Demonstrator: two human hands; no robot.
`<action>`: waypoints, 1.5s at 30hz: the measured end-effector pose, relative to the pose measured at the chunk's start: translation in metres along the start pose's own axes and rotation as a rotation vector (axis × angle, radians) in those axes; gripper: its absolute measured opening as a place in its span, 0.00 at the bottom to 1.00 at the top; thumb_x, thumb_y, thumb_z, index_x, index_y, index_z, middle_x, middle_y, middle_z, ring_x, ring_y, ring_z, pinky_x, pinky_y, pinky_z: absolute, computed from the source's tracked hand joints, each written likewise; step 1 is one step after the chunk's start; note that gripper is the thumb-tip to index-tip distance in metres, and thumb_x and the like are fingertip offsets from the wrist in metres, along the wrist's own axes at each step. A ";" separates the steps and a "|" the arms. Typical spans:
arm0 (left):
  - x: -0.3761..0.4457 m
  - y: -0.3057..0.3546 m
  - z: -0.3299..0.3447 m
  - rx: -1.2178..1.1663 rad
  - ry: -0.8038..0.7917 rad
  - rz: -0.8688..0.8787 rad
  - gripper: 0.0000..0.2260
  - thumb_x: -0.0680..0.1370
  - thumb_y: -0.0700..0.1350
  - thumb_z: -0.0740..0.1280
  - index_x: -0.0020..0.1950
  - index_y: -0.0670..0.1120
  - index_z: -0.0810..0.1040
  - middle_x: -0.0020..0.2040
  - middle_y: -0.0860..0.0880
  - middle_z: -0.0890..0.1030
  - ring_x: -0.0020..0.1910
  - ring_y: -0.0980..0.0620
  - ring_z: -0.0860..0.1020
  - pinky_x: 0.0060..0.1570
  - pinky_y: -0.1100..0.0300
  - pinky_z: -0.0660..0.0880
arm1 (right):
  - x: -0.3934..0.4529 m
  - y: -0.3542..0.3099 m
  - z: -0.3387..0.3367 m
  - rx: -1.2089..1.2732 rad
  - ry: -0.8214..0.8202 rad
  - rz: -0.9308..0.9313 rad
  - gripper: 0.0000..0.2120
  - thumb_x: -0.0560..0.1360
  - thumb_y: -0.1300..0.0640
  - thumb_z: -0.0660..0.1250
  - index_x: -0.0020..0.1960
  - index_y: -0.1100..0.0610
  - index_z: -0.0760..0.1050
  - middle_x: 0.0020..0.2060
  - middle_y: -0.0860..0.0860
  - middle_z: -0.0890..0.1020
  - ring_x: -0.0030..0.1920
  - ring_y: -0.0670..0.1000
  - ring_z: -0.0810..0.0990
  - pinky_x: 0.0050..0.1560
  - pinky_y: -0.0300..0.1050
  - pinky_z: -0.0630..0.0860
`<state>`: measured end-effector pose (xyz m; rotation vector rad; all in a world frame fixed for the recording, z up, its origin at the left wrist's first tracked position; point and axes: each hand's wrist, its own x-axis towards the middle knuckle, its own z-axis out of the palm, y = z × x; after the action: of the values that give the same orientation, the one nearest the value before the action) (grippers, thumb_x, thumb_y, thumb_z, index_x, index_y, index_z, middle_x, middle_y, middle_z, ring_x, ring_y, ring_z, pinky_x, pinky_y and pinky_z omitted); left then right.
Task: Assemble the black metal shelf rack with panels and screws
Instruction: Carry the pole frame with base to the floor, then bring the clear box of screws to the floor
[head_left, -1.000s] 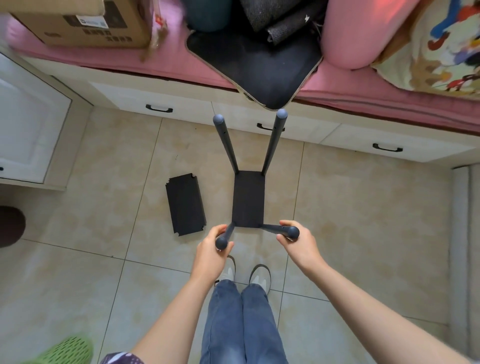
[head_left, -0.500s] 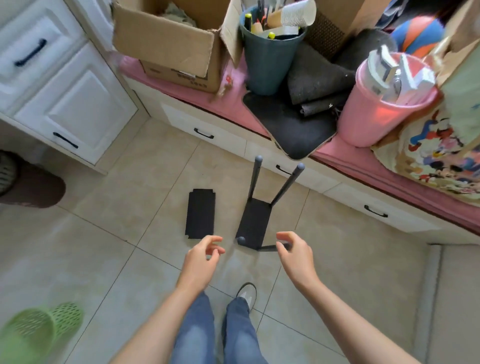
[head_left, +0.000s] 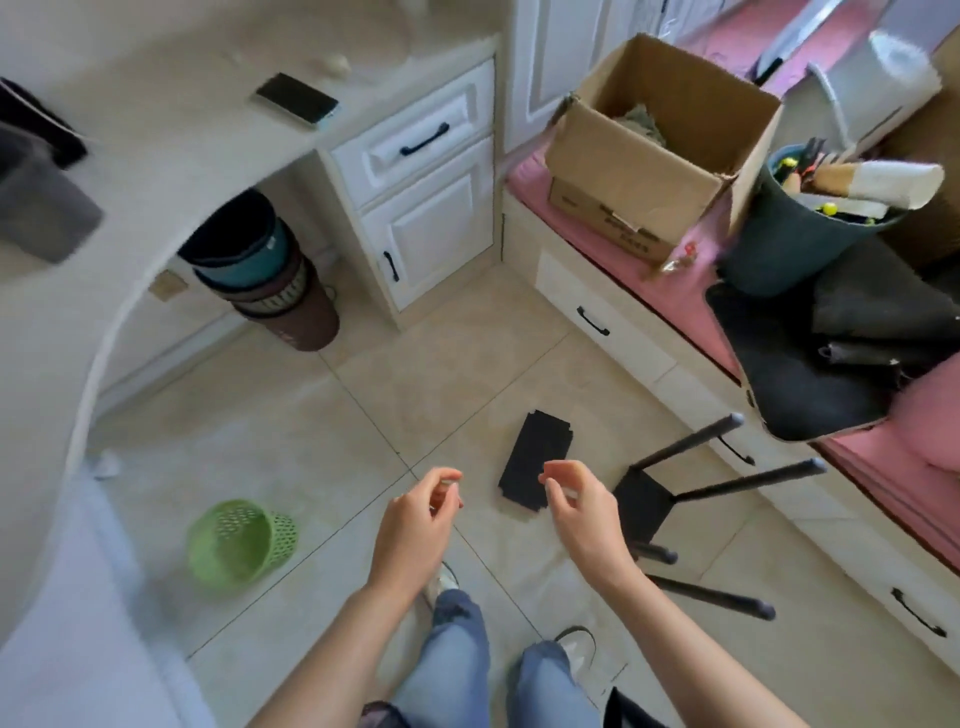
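Both hands have let go of the rack legs and drawn back, and the view has swung left. Left hand (head_left: 415, 525) hangs over the floor (head_left: 311, 441), grip loosely curled and holding nothing; right hand (head_left: 582, 506) likewise. Between and beyond them lies the loose panel (head_left: 537, 460); the part-built rack (head_left: 649, 506) rests tipped at right. Next step, I judge: pick up that panel and fit it onto the legs.
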<state>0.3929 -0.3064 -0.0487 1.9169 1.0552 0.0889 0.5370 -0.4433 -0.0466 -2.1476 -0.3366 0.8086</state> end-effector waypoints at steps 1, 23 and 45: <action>0.004 -0.009 -0.018 -0.006 0.024 -0.011 0.14 0.82 0.46 0.64 0.47 0.67 0.73 0.41 0.68 0.81 0.42 0.63 0.80 0.40 0.66 0.75 | 0.005 -0.015 0.015 -0.012 -0.023 -0.015 0.10 0.81 0.58 0.63 0.61 0.56 0.77 0.50 0.47 0.81 0.52 0.47 0.80 0.56 0.43 0.77; 0.127 -0.118 -0.268 -0.263 0.653 -0.298 0.10 0.80 0.39 0.67 0.48 0.55 0.79 0.37 0.56 0.84 0.39 0.61 0.82 0.41 0.63 0.77 | 0.136 -0.284 0.253 -0.222 -0.469 -0.313 0.11 0.80 0.59 0.63 0.62 0.57 0.78 0.52 0.52 0.84 0.55 0.49 0.80 0.48 0.31 0.69; 0.289 -0.154 -0.507 -0.366 1.041 -0.471 0.11 0.80 0.40 0.65 0.63 0.45 0.76 0.49 0.50 0.79 0.44 0.51 0.76 0.44 0.62 0.69 | 0.256 -0.529 0.434 -0.077 -0.752 -0.101 0.08 0.80 0.61 0.61 0.56 0.60 0.77 0.43 0.54 0.84 0.47 0.54 0.82 0.54 0.52 0.80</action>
<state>0.2502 0.2741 0.0324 1.1902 1.9659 1.0120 0.4656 0.2791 0.0384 -1.7969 -0.8572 1.5438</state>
